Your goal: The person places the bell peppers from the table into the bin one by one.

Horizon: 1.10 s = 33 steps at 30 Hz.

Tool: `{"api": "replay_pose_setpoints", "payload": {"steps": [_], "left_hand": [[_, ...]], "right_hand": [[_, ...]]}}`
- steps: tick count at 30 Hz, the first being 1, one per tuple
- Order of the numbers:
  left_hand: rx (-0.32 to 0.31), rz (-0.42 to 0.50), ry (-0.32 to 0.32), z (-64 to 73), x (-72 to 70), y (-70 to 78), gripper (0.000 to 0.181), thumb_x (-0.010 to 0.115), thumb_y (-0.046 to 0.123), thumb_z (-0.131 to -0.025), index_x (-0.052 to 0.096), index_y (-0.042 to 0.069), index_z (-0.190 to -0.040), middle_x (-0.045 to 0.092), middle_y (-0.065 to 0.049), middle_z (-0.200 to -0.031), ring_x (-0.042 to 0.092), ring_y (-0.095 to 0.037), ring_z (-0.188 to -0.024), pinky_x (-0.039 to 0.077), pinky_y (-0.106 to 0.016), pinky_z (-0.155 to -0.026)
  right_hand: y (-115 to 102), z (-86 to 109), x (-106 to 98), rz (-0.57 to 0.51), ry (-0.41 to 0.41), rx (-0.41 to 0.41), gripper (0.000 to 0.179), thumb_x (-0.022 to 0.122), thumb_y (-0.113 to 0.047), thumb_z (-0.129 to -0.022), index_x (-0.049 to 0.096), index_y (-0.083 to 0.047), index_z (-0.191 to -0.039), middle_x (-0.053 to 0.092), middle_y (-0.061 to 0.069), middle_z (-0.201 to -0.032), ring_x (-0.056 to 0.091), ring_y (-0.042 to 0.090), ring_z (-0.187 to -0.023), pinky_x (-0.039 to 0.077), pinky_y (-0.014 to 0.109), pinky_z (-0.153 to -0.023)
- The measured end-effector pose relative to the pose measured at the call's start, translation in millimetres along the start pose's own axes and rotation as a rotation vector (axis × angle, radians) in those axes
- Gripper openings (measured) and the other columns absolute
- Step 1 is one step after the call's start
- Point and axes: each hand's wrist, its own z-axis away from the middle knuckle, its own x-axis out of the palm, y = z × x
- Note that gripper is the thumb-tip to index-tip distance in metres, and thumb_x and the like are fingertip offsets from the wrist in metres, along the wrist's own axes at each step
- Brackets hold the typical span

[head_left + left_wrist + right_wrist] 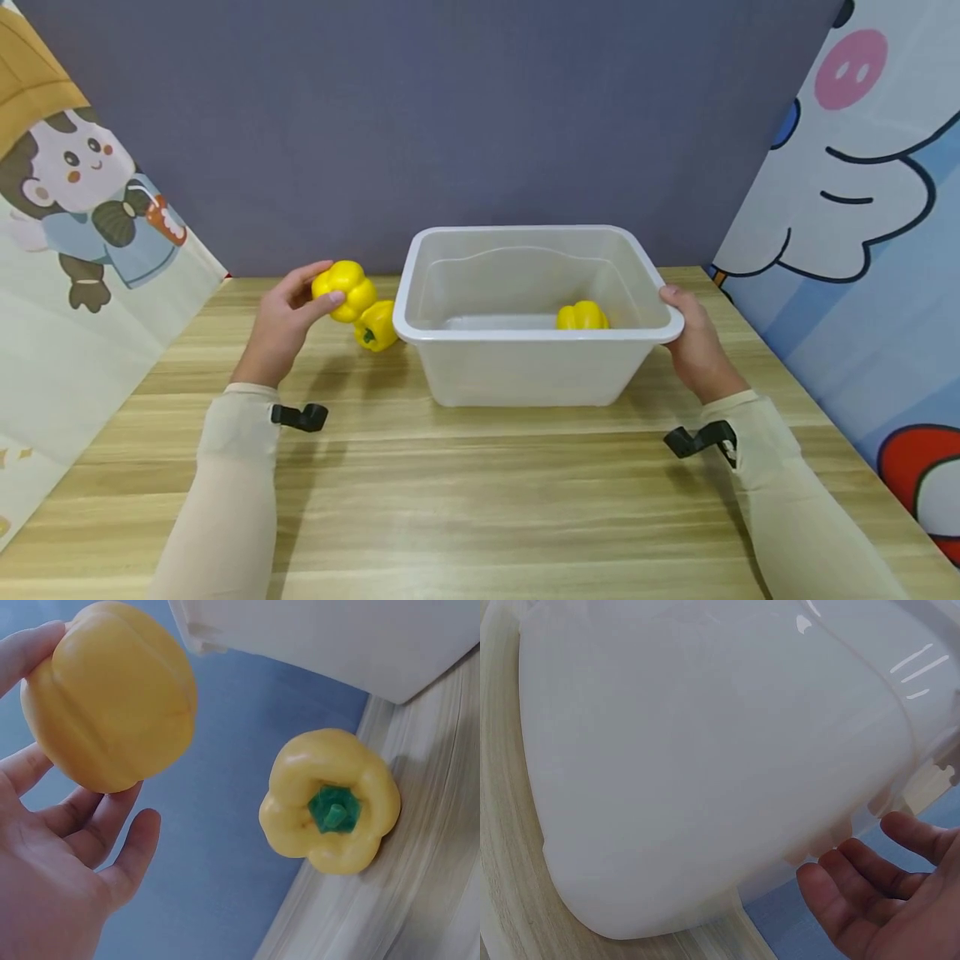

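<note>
My left hand (277, 327) pinches a yellow bell pepper (345, 290) between thumb and fingers, held up left of the white plastic bin (525, 371). In the left wrist view this pepper (112, 697) shows its smooth lobed side. Just below it, a second yellow bell pepper (377, 326) lies on the table close to the bin's left side, green stem facing out. Inside the bin, toward the right, rests another yellow bell pepper (582, 316), partly hidden by the front wall. My right hand (696, 346) grips the bin's right rim, thumb on top and fingertips (817, 889) underneath by the outer wall.
The wood-grain table (487, 492) runs back to a dark grey-blue panel (465, 117). Cartoon-printed panels stand along the left (90, 350) and right (862, 333) sides. A black bracket is strapped on each wrist.
</note>
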Motion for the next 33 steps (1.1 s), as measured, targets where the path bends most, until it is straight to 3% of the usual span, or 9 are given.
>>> {"api": "replay_pose_setpoints", "payload": {"steps": [22,30,33], "left_hand": [[-0.033,-0.003,0.023,-1.6,5.1,4.0,0.051,0.064,0.034,-0.087,0.049,0.02,-0.134,0.05,-0.004,-0.126,0.049,-0.02,-0.106,0.044,-0.017,-0.084],[-0.01,0.061,0.025,-2.1,9.1,8.7,0.05,0.065,0.029,-0.088,0.049,0.016,-0.133,0.05,-0.008,-0.126,0.048,-0.022,-0.106,0.044,-0.018,-0.085],[-0.003,0.04,0.028,-1.9,11.7,10.9,0.051,0.067,0.029,-0.086,0.05,0.016,-0.133,0.05,-0.008,-0.125,0.05,-0.021,-0.104,0.045,-0.018,-0.083]], "right_hand": [[-1,-1.7,1,0.021,-0.007,-0.005,0.04,0.037,-0.039,-0.097,0.054,-0.006,-0.112,0.056,0.003,-0.097,0.05,0.015,-0.088,0.035,0.032,-0.079],[0,-2.2,0,0.014,-0.014,-0.009,0.041,0.036,-0.039,-0.097,0.055,-0.006,-0.111,0.056,0.002,-0.095,0.05,0.015,-0.087,0.035,0.033,-0.079],[0,-1.7,0,0.014,-0.012,-0.007,0.041,0.036,-0.039,-0.097,0.054,-0.006,-0.111,0.056,0.002,-0.096,0.05,0.015,-0.087,0.035,0.033,-0.079]]}}
